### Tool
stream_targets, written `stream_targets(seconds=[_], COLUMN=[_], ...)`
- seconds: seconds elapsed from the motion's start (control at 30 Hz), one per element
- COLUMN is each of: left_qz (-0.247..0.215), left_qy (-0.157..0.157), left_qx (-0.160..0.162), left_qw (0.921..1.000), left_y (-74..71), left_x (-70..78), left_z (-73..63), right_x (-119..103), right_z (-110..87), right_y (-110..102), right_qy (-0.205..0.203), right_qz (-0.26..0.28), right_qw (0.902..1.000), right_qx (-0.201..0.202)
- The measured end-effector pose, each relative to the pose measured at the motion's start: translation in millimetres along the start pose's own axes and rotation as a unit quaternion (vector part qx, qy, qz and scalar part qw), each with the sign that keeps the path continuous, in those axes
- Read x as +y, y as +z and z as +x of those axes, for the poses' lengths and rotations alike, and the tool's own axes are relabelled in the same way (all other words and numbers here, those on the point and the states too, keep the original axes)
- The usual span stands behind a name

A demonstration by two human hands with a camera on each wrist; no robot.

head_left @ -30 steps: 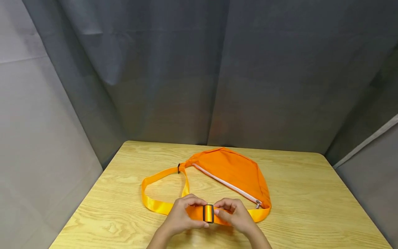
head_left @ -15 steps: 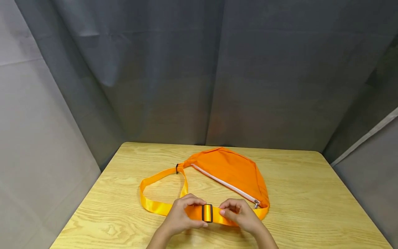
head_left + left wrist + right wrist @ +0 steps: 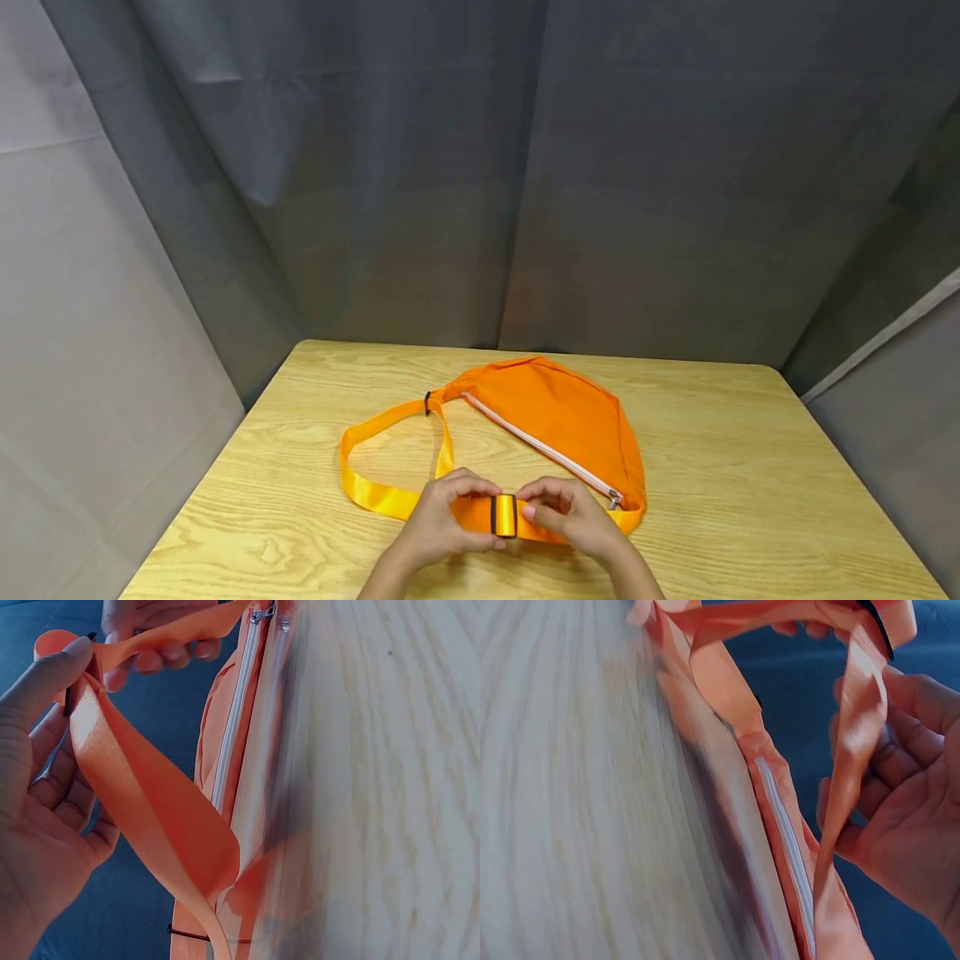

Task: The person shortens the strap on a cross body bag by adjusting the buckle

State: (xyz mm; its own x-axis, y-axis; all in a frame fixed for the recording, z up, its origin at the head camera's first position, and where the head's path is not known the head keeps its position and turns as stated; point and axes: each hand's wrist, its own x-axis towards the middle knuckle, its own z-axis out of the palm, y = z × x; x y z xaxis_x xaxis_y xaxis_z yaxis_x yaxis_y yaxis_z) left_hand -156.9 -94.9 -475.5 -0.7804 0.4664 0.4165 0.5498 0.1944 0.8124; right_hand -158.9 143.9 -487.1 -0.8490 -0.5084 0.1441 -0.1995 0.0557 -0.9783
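An orange waist bag (image 3: 558, 417) with a white zipper (image 3: 540, 446) lies on the table, its yellow-orange strap (image 3: 375, 497) looping out to the left and front. My left hand (image 3: 442, 518) holds the black strap slider (image 3: 504, 517) by its top and bottom edges, between thumb and fingers. Close to the slider's right side, my right hand (image 3: 573, 518) pinches the strap with thumb and index finger. A short bulge of strap stands up through the slider. In the left wrist view, the strap (image 3: 142, 780) hangs twisted below the left thumb.
The wooden table (image 3: 750, 483) carries the bag near its middle. A second small black ring (image 3: 428, 403) joins the strap to the bag's left end. Grey curtains (image 3: 405, 183) stand behind the table and at both sides.
My right hand slid right along the strap, away from the slider, then came back close to it. The strap's bulge in the slider is now larger. The left hand stays on the slider.
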Motion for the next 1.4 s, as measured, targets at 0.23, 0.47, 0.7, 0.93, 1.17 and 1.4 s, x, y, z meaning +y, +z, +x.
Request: stream_targets(seconds=[0.23, 0.47, 0.7, 0.93, 1.17, 1.4], left_qz=[-0.005, -0.011, -0.019, -0.026, -0.020, -0.029], left_qy=[-0.004, -0.014, -0.009, -0.013, -0.027, -0.014], left_qx=[0.002, 0.005, 0.002, 0.001, 0.002, 0.003], left_qw=[1.0000, 0.9998, 0.9998, 0.9996, 0.9994, 0.9995], left_y=[1.2, 1.5, 1.7, 1.9, -2.2, -1.9], left_x=[-2.5, -4.0, -4.7, -4.7, 6.1, -6.9], left_z=[-1.0, -0.5, 1.1, 1.2, 3.4, 2.7], right_x=[7, 8, 4, 1, 4, 7], right_z=[-10.9, -8.9, 0.5, 5.8, 0.4, -5.8], right_y=[-16, -17, -6, -1, -11, -22], right_qy=[0.019, -0.026, -0.012, 0.003, 0.013, 0.025], right_qz=[-0.043, -0.018, 0.026, 0.018, 0.012, -0.034], right_qw=[0.9988, 0.9995, 0.9996, 0.9998, 0.9996, 0.9989], right_qx=[0.010, 0.009, -0.001, -0.007, -0.019, -0.022])
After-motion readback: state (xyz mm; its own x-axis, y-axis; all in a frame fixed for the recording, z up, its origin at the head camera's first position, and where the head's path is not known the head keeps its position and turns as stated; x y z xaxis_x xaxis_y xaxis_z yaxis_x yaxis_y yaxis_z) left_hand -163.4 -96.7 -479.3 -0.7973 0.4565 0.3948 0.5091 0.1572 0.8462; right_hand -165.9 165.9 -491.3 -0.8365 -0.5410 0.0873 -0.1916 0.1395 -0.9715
